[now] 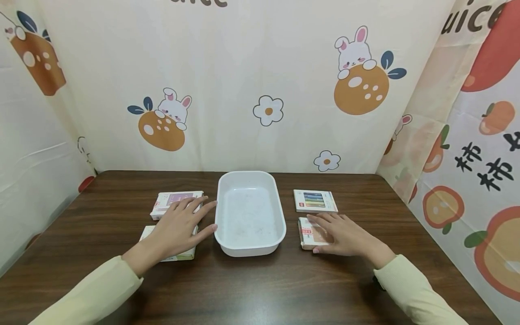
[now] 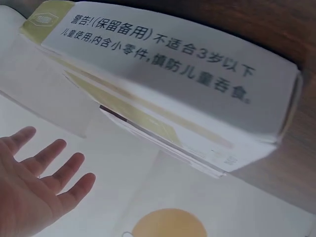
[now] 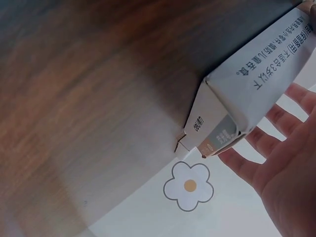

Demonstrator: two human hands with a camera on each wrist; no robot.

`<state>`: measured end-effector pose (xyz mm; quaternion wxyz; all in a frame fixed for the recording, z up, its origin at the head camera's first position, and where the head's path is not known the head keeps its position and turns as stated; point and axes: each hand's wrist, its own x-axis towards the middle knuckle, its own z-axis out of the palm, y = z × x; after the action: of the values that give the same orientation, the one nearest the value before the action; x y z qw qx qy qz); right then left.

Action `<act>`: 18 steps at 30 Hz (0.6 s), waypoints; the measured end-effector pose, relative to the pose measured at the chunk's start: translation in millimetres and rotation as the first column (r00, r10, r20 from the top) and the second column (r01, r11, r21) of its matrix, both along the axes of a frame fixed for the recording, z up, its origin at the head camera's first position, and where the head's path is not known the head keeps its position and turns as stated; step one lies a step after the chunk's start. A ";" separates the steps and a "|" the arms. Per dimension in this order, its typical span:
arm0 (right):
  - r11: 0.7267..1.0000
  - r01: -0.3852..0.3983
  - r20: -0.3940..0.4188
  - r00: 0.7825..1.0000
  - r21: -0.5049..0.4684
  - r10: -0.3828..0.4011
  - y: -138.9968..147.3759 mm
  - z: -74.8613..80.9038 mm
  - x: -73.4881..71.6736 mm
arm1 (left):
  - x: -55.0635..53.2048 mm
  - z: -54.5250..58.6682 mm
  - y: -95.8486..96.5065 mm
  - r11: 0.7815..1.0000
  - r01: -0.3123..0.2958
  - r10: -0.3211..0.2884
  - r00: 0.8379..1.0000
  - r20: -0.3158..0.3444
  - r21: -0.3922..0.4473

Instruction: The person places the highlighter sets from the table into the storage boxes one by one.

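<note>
In the head view my left hand [image 1: 176,228] is over a white-and-green cardboard box [image 1: 187,255], its fingers spread and holding nothing. That box [image 2: 163,69] shows Chinese print on its side in the left wrist view, apart from the fingers. Behind it lies a white-and-purple box [image 1: 166,198]. My right hand [image 1: 341,234] spans a white-and-orange cardboard box [image 1: 305,234], fingers at the far edge and thumb at the near edge. In the right wrist view this box [image 3: 266,74] lies against the table, and it hides the fingertips.
A white plastic tub [image 1: 249,250] stands between the hands on the dark wooden table [image 1: 243,289]. At the back right lies a flat white box [image 1: 314,201] picturing coloured sticks. Printed curtains [image 1: 227,67] enclose the table's back and sides.
</note>
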<state>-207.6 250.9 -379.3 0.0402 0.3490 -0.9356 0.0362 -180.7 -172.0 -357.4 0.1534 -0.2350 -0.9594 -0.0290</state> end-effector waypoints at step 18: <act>0.999 -0.023 -0.001 1.000 -0.033 0.023 -0.3 0.2 -3.9 | -15.7 -7.9 5.7 0.995 0.062 -0.067 0.995 0.071 0.075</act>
<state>-211.5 250.6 -379.1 0.0458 0.3590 -0.9307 0.0523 -196.4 -166.2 -365.3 0.1254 -0.2588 -0.9546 -0.0774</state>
